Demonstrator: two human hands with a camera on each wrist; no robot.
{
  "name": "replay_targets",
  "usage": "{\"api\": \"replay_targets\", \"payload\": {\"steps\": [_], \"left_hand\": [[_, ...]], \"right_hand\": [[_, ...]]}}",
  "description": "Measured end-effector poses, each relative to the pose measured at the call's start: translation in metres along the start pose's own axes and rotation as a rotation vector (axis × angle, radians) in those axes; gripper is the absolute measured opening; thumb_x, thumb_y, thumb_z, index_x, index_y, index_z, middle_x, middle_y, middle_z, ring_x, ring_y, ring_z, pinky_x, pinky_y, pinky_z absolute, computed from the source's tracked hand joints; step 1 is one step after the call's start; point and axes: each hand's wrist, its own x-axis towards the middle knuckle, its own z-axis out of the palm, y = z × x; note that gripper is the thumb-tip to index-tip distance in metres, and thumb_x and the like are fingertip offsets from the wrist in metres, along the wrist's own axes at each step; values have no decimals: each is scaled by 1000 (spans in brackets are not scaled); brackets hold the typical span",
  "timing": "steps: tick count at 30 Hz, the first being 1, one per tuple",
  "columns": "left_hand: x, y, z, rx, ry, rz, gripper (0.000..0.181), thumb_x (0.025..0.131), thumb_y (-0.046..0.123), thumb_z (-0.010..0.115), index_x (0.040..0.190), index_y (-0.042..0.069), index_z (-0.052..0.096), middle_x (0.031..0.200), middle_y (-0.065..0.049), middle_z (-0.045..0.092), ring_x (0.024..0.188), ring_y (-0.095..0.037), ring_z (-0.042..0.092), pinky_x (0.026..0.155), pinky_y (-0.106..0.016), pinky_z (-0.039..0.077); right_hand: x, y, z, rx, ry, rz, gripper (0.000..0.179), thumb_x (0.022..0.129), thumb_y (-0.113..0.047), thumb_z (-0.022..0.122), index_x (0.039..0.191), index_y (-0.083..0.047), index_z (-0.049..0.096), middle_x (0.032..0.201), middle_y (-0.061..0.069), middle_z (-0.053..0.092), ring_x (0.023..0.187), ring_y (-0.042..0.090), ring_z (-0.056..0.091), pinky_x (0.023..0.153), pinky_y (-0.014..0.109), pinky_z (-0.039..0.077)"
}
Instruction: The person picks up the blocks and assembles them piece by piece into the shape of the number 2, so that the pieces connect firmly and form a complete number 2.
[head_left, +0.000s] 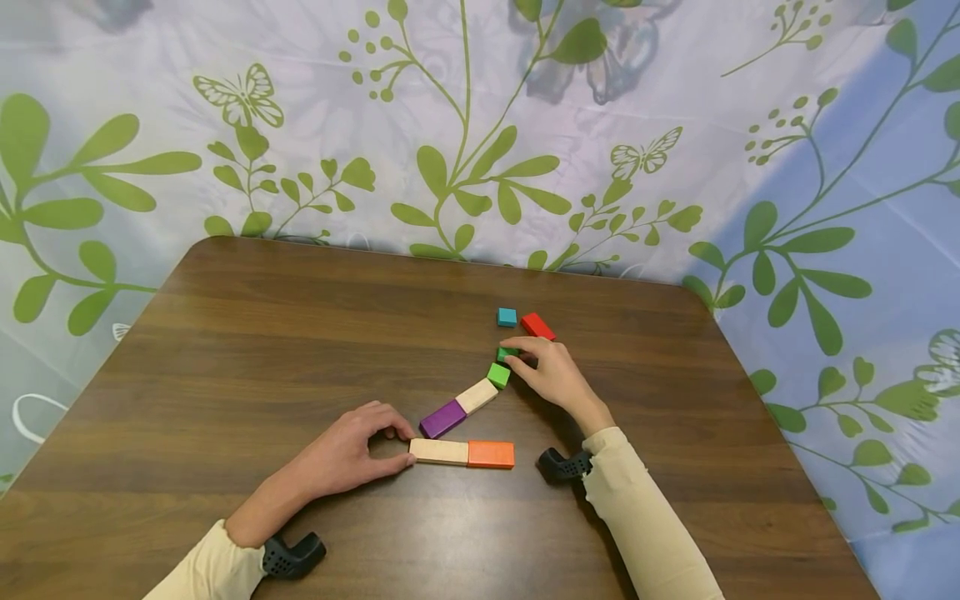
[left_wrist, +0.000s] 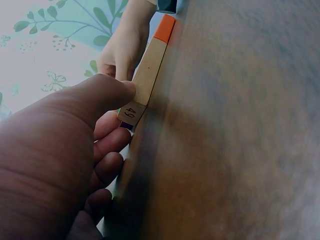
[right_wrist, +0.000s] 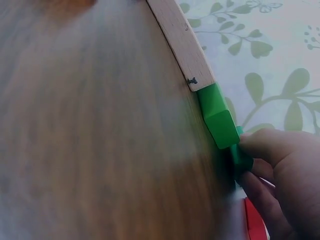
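Left hand [head_left: 352,446]: thumb and forefinger are pinching the left end of a plain wooden block [head_left: 439,452], thumb along the near side, forefinger at the far side. The gap between the digits is matching the block's width only. In the left wrist view the thumb tip is pressing on the wood, a handwritten mark is showing on the end face, and the other fingers are curling loosely beneath. The plain block is lying flat on the table [head_left: 330,333], its right end meeting an orange block [head_left: 491,455] in a straight row.

Right hand [head_left: 555,373]: thumb and fingertips are closing on a dark green block [head_left: 505,355], holding it by opposite sides. This block is sitting just beyond a light green block [head_left: 498,375]; whether the two are touching, the views are not settling.

A second row is running obliquely up and to the right, behind the first: a purple block [head_left: 443,419] is lying end to end with a second wooden block [head_left: 477,397], and the light green block is adjoining the latter's far end. The purple block's lower corner is coming very near the first plain block; contact cannot be told.

Farther back, a blue block [head_left: 507,317] is lying apart from the row, and a red block [head_left: 537,326] is resting at an angle just behind the right hand's knuckles.
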Motion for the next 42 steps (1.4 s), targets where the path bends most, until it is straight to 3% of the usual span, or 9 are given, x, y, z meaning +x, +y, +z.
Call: {"api": "replay_targets", "payload": {"steps": [5,12,17,24,32,42], "left_hand": [[0,0,0,-6,4,1,20,89,29,83,104,27,70,99,13,65,91,-4,55,81,-26,52],[0,0,1,-5,10,12,21,89,28,83,105,27,70,100,14,65,91,-3,56,81,-26,52],[0,0,1,-6,13,17,21,89,28,83,105,27,69,100,14,65,91,-3,56,81,-26,52],[0,-1,1,-7,11,15,21,89,28,83,104,27,69,100,14,65,91,-3,56,81,-26,52],[0,-1,1,-4,11,11,21,89,29,83,105,27,70,100,14,65,91,-3,56,81,-26,52],[0,0,0,-4,6,-3,21,89,29,84,104,27,70,99,14,65,91,-4,56,81,-26,52]], "right_hand": [[2,-1,1,0,-7,-9,31,101,-19,69,131,-10,71,130,9,71,106,28,73,89,45,59],[3,1,1,-2,-8,2,31,102,-19,67,132,-13,71,131,6,71,108,23,71,91,43,58],[3,4,2,-10,4,-33,31,102,-17,67,132,-13,71,132,6,70,114,24,70,95,44,57],[1,4,3,41,10,-12,35,101,-16,68,136,-11,67,131,9,69,106,28,72,90,44,59],[0,3,4,67,8,27,30,101,-19,68,131,-14,70,126,7,71,107,27,72,91,42,59],[1,3,3,63,3,21,28,101,-19,69,129,-15,71,128,5,71,108,26,73,92,43,58]]}}
